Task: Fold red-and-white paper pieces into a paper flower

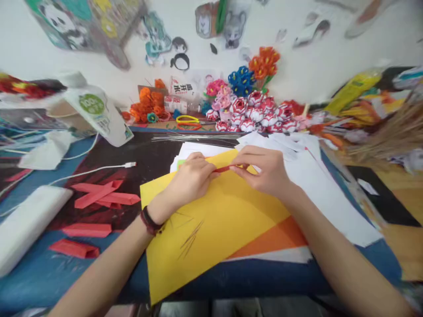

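Between both hands stretches a narrow strip of red paper [223, 169]. My left hand [191, 178] is closed on its left end, with a dark bracelet on the wrist. Thumb and fingers of my right hand [259, 169] pinch the other end. Beneath them lies a large yellow sheet [211, 229] with dark pencil-like strokes on it. An orange sheet [274, 240] and white paper stick out from under the yellow one. Folded red paper pieces [105, 193] are heaped to the left of my left hand, and two more lie nearer the front edge.
A white power strip [33, 224] and cable lie at the left, near a leaning white bottle [99, 112]. Orange-handled scissors [188, 123], thin wires [198, 137] and red-white paper flowers [254, 112] line the back. White sheets [317, 189] cover the right side.
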Motion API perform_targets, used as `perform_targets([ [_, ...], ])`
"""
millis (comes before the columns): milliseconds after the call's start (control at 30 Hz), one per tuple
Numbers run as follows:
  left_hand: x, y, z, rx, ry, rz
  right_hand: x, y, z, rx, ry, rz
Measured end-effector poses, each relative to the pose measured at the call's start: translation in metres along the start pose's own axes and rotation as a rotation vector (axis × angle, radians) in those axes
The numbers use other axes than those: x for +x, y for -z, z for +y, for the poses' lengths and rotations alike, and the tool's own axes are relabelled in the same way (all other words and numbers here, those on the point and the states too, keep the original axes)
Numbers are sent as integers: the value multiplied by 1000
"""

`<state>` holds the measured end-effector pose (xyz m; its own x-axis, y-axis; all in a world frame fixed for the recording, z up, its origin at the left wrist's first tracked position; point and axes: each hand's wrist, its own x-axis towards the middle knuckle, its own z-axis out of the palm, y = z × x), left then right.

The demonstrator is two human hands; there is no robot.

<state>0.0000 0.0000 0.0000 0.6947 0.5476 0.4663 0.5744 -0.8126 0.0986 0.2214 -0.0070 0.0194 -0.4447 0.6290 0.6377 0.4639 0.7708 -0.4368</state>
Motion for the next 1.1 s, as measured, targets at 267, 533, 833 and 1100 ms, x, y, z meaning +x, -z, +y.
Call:
perform_targets([
  [267, 4, 21, 1, -175, 332, 53, -4, 4, 25, 4, -111, -30],
  [533, 3, 20, -4, -86, 393, -52, -2, 7, 25, -104, -400, 8],
  [833, 5, 33, 15, 105, 386, -247, -2, -3, -3, -67, -449, -434],
  [1100, 2, 33, 8, -25, 381, -324, -2, -5, 3, -256, -275, -358],
])
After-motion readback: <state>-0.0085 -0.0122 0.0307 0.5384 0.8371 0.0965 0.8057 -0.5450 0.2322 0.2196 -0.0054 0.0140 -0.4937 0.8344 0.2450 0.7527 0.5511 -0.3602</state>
